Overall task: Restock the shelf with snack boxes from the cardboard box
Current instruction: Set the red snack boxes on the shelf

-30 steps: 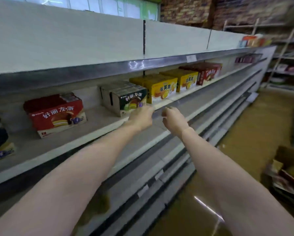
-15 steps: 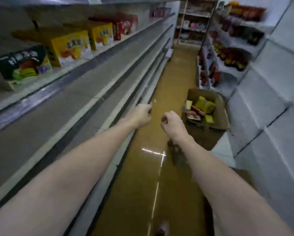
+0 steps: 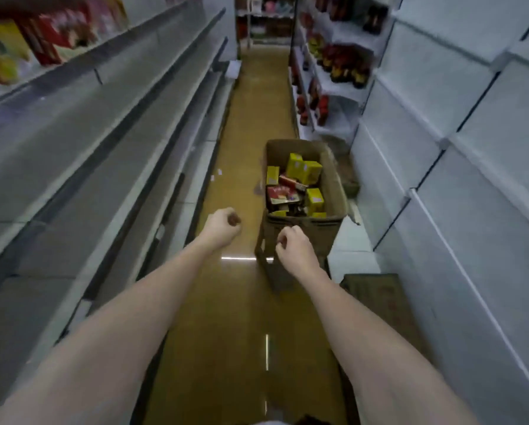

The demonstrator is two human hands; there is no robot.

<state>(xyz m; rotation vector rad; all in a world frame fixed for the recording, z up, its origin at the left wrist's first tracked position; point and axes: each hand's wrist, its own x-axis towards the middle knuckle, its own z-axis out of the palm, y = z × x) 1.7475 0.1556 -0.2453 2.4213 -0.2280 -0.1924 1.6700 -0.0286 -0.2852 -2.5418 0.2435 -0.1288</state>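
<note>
Looking down a narrow shop aisle, both my hands out in front holding nothing.

The glossy brown floor (image 3: 226,185) runs between grey shelving (image 3: 110,142) on my left and white shelving (image 3: 459,185) on my right. The open cardboard box (image 3: 333,185) stands on the floor by the right-hand shelves, with yellow snack boxes (image 3: 303,170) and red snack boxes (image 3: 280,191) jumbled inside. My left hand (image 3: 222,227) hangs over bare floor, its grip curled narrow and empty; my right hand (image 3: 294,245) is in front of the box's near wall, likewise curled around nothing. Blurred red and yellow cartons (image 3: 42,41) sit on the upper left shelf, dark bottles (image 3: 343,62) further along the right.
</note>
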